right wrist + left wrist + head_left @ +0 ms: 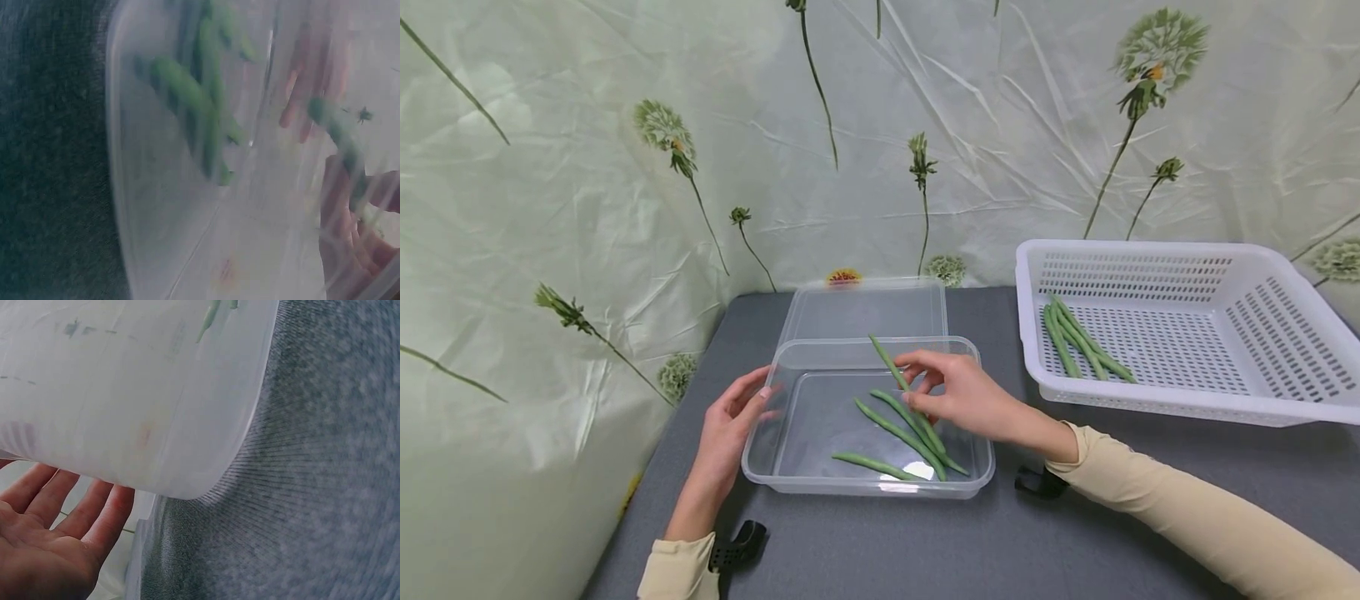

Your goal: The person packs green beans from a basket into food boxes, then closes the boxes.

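Note:
A clear plastic container stands in front of the person, with three green beans lying in its right half. My left hand is at the container's left side, the thumb at the rim; in the left wrist view its fingers lie fairly straight against the outer wall. Over the container's right half, my right hand pinches another green bean between thumb and fingers. That held bean slants down toward the others. In the right wrist view, hand and beans show hazily through the plastic wall.
At the right stands a white perforated basket with several green beans at its left end. A clear flat lid lies behind the container. The table has a grey cloth, and a flower-printed curtain hangs behind it.

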### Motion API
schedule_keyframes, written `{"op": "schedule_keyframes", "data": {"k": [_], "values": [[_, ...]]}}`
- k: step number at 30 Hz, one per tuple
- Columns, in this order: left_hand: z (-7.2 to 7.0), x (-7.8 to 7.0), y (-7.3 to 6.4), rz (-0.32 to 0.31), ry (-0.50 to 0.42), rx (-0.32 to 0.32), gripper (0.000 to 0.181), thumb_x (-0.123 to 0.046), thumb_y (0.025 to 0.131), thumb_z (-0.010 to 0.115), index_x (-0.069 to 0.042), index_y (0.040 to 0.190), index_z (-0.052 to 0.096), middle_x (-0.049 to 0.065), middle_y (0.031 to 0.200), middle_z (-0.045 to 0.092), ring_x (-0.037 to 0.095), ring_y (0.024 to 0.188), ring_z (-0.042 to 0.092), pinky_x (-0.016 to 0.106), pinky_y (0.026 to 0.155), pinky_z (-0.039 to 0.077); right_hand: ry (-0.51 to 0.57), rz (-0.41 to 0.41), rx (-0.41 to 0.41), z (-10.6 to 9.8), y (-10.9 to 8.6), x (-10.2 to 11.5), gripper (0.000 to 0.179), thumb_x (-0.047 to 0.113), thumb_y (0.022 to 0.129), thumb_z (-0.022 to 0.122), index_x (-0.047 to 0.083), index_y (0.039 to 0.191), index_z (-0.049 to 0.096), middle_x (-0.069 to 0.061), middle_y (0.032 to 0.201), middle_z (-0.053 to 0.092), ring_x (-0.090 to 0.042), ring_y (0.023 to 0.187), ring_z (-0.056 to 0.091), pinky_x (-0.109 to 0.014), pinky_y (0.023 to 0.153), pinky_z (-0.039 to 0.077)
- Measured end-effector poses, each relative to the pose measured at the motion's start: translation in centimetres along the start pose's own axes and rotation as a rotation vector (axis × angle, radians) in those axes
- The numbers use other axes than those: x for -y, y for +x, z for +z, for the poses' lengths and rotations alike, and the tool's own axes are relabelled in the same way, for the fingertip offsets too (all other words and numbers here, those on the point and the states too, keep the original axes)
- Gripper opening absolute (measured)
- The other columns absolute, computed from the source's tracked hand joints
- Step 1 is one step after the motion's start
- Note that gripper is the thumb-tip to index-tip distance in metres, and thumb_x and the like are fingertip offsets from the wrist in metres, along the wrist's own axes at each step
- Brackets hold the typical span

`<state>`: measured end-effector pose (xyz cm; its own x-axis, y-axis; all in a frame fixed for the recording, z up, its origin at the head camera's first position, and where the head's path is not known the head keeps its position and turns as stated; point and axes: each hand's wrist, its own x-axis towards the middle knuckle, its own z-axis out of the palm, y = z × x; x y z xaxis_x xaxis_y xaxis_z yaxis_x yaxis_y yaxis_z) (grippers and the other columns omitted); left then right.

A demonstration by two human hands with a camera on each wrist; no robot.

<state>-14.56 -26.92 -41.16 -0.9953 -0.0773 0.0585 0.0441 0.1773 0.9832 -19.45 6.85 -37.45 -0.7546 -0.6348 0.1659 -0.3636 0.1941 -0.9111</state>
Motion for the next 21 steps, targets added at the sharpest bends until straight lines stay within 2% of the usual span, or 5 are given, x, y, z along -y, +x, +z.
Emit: {"op": "schedule_keyframes", "data": {"k": [5, 9, 12, 16, 21], "values": [[0.09, 0.25, 0.04, 0.004, 0.006, -0.005, 0.047, -0.027, 0.102, 0.056, -0.006, 0.143, 0.048, 0.012, 0.145, 0.048, 0.022, 0.123, 0.056, 0.033, 0.086, 0.054, -0.086, 0.034, 0.023, 0.08, -0.05, 0.00, 0.041, 0.009, 0.092, 0.070, 0.009, 0.131, 0.060, -0.006, 0.104, 0.063, -0.015, 0.075, 0.064, -0.038, 0.056, 0.057], [0.06, 0.28, -0.03, 0.007, 0.007, -0.003, 0.045, -0.024, 0.103, 0.055, -0.005, 0.143, 0.048, 0.014, 0.146, 0.047, 0.023, 0.123, 0.056, 0.033, 0.086, 0.054, -0.138, 0.079, 0.049, 0.19, 0.10, 0.13, 0.038, 0.011, 0.091, 0.072, 0.009, 0.127, 0.061, 0.000, 0.096, 0.062, -0.014, 0.066, 0.062, -0.034, 0.054, 0.055], [0.05, 0.22, -0.04, 0.011, 0.002, -0.005, 0.043, -0.021, 0.103, 0.054, -0.005, 0.143, 0.048, 0.015, 0.145, 0.047, 0.023, 0.124, 0.056, 0.032, 0.085, 0.054, -0.197, 0.077, 0.055, 0.37, 0.31, 0.15, 0.036, 0.013, 0.090, 0.073, 0.010, 0.124, 0.062, 0.003, 0.092, 0.062, -0.012, 0.059, 0.061, -0.030, 0.053, 0.053], [0.08, 0.18, 0.00, 0.009, 0.006, -0.005, 0.043, -0.021, 0.104, 0.054, -0.005, 0.143, 0.048, 0.014, 0.145, 0.048, 0.022, 0.123, 0.056, 0.030, 0.085, 0.054, -0.226, 0.064, 0.040, 0.57, 0.29, 0.03, 0.037, 0.013, 0.089, 0.074, 0.009, 0.125, 0.063, 0.000, 0.097, 0.063, -0.010, 0.058, 0.061, -0.028, 0.053, 0.052], [0.10, 0.32, -0.02, 0.007, 0.017, 0.002, 0.045, -0.025, 0.103, 0.054, -0.006, 0.144, 0.047, 0.012, 0.145, 0.048, 0.015, 0.121, 0.057, 0.029, 0.085, 0.054, -0.212, 0.048, 0.010, 0.62, -0.16, -0.01, 0.036, 0.010, 0.091, 0.070, 0.011, 0.127, 0.062, -0.008, 0.109, 0.064, -0.013, 0.065, 0.063, -0.029, 0.053, 0.052]]}}
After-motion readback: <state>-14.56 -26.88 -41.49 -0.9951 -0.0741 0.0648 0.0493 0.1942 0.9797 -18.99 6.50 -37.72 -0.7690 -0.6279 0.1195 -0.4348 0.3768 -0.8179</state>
